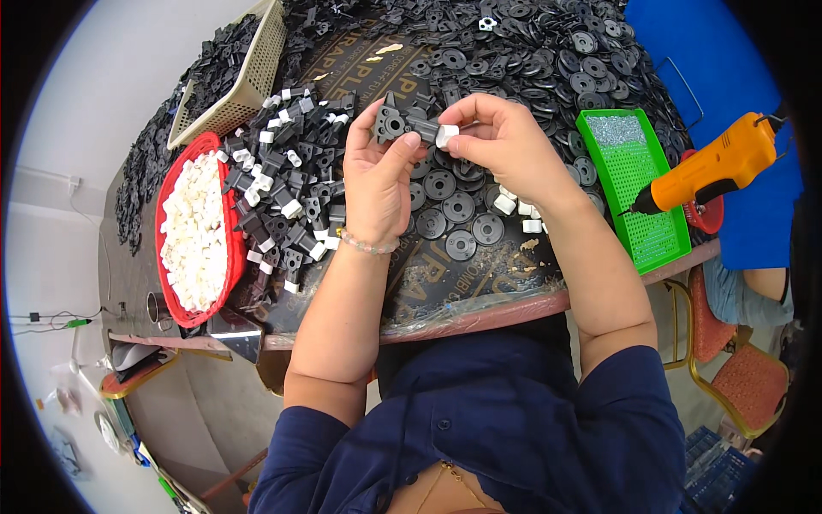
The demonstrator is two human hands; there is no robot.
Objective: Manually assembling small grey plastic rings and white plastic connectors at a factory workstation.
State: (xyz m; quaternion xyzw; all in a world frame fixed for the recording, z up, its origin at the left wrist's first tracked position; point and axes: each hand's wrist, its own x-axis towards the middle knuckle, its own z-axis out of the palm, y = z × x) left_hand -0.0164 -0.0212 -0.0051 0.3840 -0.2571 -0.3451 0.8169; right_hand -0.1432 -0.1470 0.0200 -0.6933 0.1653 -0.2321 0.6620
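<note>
My left hand (380, 171) grips a black plastic bracket (391, 124) with a round hole in its flat end. Between the thumb and fingers of my right hand (501, 141) is a small white plastic cap (447, 134), which sits at the right end of the bracket's stem. Whether it is fully seated cannot be seen. Under my hands lie black round discs (458, 207). A few loose white caps (531, 224) rest below my right wrist. Left of my left hand is a heap of black brackets with white caps on them (295, 193).
A red basket (233, 257) of white caps stands at the left, below a beige basket (272, 64) of black parts. At the right, an orange electric screwdriver (715, 163) lies across a green tray (676, 244) with small silver screws. Black discs (591, 64) pile up at the back.
</note>
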